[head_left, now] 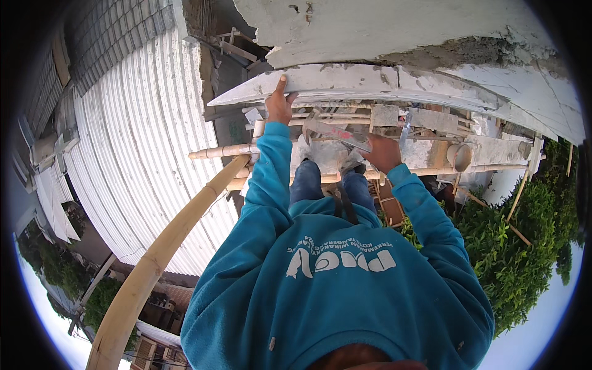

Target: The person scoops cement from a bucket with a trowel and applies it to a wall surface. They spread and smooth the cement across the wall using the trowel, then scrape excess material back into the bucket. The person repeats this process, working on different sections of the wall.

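left hand [279, 106] pressed open on the long white plastered ledge [370, 80], right hand [383, 153] gripped a flat grey plastering trowel [336, 132], bamboo scaffold pole [166, 240] beside

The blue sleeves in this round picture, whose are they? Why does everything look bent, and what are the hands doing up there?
They belong to a person wearing a camera on the head, looking straight down. Its very wide lens bends straight edges. The left hand presses against a white plastered ledge. The right hand holds a flat tool, seemingly a trowel. The person stands on a bamboo scaffold. Below lie a ribbed metal roof and green bushes.
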The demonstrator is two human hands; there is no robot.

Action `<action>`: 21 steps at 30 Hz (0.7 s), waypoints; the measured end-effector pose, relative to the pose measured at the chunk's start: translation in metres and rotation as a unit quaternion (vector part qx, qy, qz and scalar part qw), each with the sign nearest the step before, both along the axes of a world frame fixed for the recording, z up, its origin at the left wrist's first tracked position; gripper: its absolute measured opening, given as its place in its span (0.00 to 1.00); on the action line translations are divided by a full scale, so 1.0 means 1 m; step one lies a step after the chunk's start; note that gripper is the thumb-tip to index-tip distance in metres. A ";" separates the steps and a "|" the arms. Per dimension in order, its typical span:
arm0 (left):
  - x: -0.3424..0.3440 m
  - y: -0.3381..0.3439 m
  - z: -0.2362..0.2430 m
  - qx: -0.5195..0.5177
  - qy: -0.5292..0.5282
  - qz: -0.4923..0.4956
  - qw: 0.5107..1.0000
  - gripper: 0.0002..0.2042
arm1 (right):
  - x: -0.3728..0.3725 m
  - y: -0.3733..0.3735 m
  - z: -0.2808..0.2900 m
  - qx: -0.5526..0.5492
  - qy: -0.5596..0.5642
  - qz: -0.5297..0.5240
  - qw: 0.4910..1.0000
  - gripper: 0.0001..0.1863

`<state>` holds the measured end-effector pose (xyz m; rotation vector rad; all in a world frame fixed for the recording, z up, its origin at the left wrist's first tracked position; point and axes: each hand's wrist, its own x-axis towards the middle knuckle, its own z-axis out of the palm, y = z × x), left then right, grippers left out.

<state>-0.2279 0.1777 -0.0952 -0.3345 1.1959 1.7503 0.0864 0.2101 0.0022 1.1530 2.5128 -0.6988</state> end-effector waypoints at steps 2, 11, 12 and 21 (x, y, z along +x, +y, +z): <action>-0.001 0.001 -0.005 -0.034 0.000 0.001 0.999 0.26 | 0.021 0.007 -0.004 0.048 0.045 0.047 0.997 0.27; -0.001 0.004 -0.009 0.006 0.013 -0.050 0.999 0.26 | 0.034 0.019 -0.009 0.112 0.053 -0.013 0.992 0.24; -0.003 0.004 -0.007 0.009 0.004 -0.052 0.999 0.26 | 0.035 0.019 -0.009 0.114 0.066 0.002 0.991 0.24; -0.006 0.003 -0.008 0.000 0.035 -0.079 0.996 0.28 | 0.022 0.015 0.002 0.124 0.077 -0.047 0.988 0.27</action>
